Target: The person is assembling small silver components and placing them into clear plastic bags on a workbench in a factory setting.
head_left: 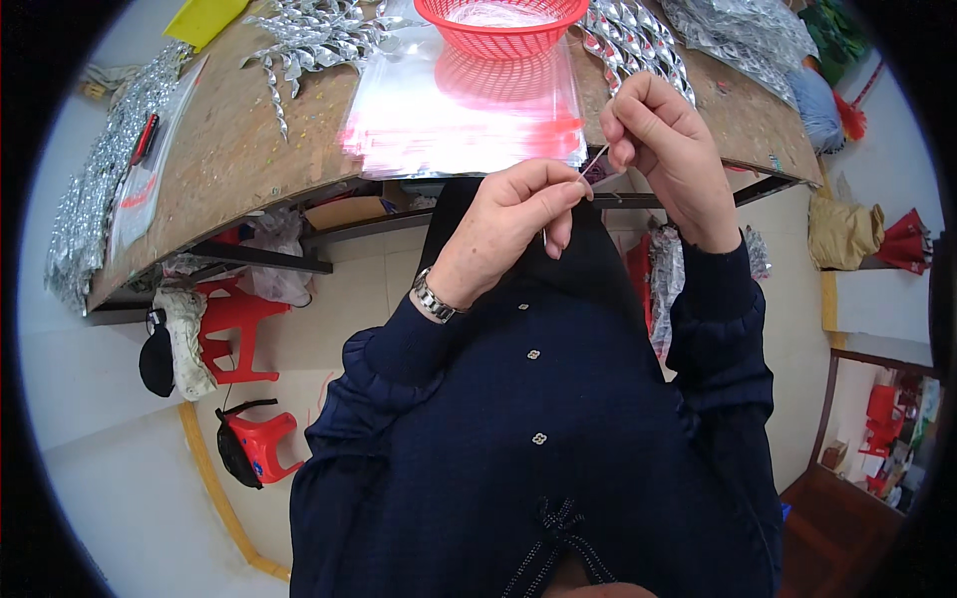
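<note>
Our navy-blue cloth top [538, 399] sat nearest; beyond, our left hand [523, 209] and right hand [663, 145] pinched a thin pale thread [595, 160], seemingly unfinished, by the brown wooden table [229, 149], where twisted silver foil strips [311, 42] lay loose.

the fingers of the left grip [490, 226] and the right grip [680, 154] are covering parts of the thin strand [595, 161] between them, and its bare stretch is showing too fine to reveal its material. the upper edge is cutting off the red basket [498, 40], the yellow object [207, 20] and the silver twisted strips [633, 45]. the basket is hiding part of the clear bags [459, 115], which are washing out in glare. the surface [224, 154] is covering part of the plastic bag [279, 261] below, a pale cloth [184, 339] is masking part of a red stool [249, 311], and small things [882, 419] at far right are blurring together. the lower edge is cutting off the dark garment [449, 458].
</note>
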A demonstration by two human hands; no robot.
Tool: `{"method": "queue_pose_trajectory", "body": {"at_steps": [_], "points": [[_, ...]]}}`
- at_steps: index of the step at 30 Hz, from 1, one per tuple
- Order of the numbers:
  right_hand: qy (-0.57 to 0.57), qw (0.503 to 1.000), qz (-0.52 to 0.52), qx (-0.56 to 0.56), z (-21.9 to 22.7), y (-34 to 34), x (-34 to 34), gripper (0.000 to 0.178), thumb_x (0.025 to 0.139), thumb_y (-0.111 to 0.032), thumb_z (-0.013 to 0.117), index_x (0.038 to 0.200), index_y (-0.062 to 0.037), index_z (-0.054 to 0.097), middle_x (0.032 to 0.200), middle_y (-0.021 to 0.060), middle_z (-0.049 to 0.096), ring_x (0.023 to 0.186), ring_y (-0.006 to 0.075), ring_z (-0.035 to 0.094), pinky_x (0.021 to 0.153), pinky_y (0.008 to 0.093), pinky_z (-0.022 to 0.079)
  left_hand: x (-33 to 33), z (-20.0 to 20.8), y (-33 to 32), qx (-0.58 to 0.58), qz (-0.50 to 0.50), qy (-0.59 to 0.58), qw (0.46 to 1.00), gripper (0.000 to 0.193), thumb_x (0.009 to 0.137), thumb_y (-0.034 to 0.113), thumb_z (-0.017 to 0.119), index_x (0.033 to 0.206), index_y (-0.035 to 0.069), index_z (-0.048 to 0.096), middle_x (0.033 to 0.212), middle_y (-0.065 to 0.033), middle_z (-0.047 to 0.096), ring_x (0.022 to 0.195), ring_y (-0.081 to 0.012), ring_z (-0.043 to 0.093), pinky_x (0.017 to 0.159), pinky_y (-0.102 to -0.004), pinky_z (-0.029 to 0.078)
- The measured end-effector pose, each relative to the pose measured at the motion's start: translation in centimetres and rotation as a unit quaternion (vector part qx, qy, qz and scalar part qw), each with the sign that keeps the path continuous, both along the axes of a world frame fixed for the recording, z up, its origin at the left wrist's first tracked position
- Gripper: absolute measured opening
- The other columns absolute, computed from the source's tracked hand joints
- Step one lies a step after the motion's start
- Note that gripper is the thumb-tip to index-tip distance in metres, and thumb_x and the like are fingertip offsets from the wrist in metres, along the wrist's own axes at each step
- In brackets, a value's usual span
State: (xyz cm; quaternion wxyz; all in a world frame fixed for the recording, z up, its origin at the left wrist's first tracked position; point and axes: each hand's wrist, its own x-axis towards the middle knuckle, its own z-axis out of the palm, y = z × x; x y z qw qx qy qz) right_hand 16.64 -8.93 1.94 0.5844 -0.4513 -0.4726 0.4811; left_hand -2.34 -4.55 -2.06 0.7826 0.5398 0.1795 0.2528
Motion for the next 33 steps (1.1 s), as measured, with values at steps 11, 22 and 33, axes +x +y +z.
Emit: {"method": "queue_pose_trajectory", "body": {"at_steps": [11,22,33], "points": [[0.024,0.999,-0.025,0.029,-0.4,0.4,2.4,0.012,0.096,-0.013,0.047,0.086,-0.0071,0.048,0.076,-0.0009,0.048,0.060,0.0038,0.042,0.056,0.0189,0.037,-1.4,-0.6,0.8,0.030,0.060,0.009,0.998,0.014,0.091,0.011,0.054,0.088,0.001,0.063,0.064,0.0028,0.054,0.048,-0.0007,0.040,0.044,-0.0159,0.032],[-0.285,0.959,0.007,-0.008,0.5,-1.0,0.0,0.007,0.088,-0.006,0.056,0.091,-0.0004,0.057,0.072,-0.0013,0.053,0.063,0.0057,0.049,0.057,0.0208,0.040,-1.2,-0.5,1.1,0.021,0.083,0.028,0.996,0.015,0.092,0.011,0.053,0.088,-0.001,0.061,0.055,0.0047,0.044,0.046,-0.0027,0.037,0.055,-0.0174,0.040],[-0.485,0.858,-0.055,0.159,1.0,-0.5,1.0,0.004,0.080,0.000,0.061,0.080,0.0022,0.058,0.074,0.0075,0.055,0.071,0.0181,0.054,0.064,0.0280,0.042,-1.9,-0.8,1.5,0.008,0.100,0.014,0.995,0.015,0.093,0.010,0.052,0.086,-0.001,0.060,0.054,0.0043,0.042,0.045,-0.0037,0.037,0.057,-0.0178,0.040]]}}
